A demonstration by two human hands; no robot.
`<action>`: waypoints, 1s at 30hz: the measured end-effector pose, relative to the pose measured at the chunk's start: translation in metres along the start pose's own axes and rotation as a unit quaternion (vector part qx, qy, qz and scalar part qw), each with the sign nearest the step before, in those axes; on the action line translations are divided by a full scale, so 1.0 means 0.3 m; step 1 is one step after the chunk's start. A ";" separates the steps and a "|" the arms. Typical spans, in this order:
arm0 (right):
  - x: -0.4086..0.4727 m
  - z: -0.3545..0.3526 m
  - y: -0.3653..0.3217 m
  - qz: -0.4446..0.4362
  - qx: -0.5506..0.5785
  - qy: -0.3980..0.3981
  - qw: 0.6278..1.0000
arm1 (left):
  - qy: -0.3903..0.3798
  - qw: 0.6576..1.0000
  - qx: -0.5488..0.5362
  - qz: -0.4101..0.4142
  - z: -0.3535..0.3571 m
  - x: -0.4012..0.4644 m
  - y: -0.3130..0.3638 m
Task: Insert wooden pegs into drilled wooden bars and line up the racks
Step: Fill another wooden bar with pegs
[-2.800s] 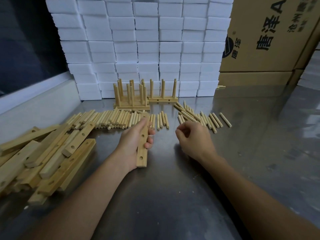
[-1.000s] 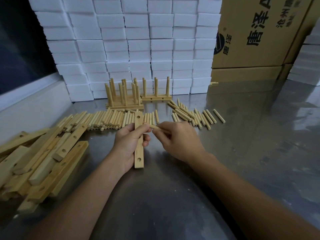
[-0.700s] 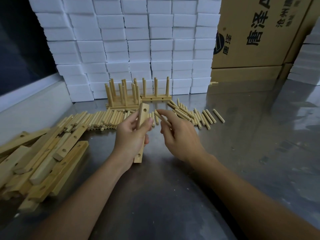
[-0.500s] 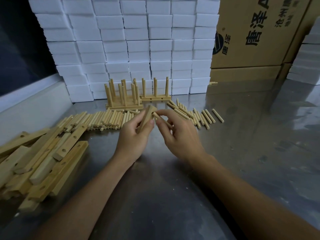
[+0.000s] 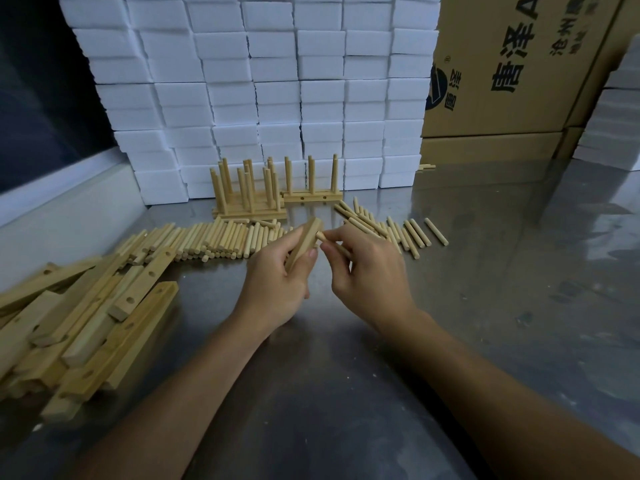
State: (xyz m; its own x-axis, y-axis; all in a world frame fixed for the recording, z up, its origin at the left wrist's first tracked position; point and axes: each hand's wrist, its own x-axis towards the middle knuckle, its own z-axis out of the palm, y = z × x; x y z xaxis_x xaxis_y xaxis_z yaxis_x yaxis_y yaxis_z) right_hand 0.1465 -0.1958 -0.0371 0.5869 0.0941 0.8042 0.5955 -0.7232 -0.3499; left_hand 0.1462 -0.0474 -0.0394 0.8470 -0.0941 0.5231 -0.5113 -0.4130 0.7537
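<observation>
Gripping a drilled bar (image 5: pixel 304 244), the left hand (image 5: pixel 277 282) tilts it toward 1 o'clock; the right hand (image 5: pixel 367 271) pinches a peg (image 5: pixel 320 236) against its side.

small production or packing workshop. shown by: bare stainless-steel tabletop (image 5: pixel 485 306) used as an assembly surface; bulk stock of identical parts, namely a heap of drilled wooden bars (image 5: pixel 79 317) at left and rows of loose wooden pegs (image 5: pixel 214 239) farther back; finished peg racks (image 5: pixel 249 192) lined up behind; wall of stacked white foam blocks (image 5: pixel 263 91); large printed cardboard cartons (image 5: pixel 512 71) at right.
</observation>
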 end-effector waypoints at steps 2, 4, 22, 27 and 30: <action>-0.002 -0.004 -0.005 -0.011 -0.023 0.001 1.000 | -0.004 1.000 0.016 0.007 0.003 -0.002 0.004; -0.003 -0.007 -0.014 -0.013 -0.049 -0.005 0.999 | -0.003 0.999 0.033 0.017 0.001 -0.004 0.009; -0.010 -0.007 -0.035 0.118 -0.061 -0.083 0.988 | -0.022 0.980 0.174 0.093 -0.001 -0.023 0.026; 0.000 -0.010 -0.025 0.201 0.007 -0.101 0.974 | -0.029 0.979 0.179 0.099 -0.001 -0.021 0.028; 0.009 -0.008 -0.031 0.272 0.099 -0.109 0.951 | -0.031 0.977 0.186 0.104 -0.004 -0.018 0.026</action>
State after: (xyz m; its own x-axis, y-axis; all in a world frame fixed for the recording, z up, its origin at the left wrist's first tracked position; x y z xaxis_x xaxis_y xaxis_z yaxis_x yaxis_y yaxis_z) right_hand 0.1412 -0.1904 -0.0305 0.9246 -0.1014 0.3672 0.2503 -0.5650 -0.7862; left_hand 0.1375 -0.0489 -0.0360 0.7432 -0.2608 0.6161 -0.5954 -0.6780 0.4311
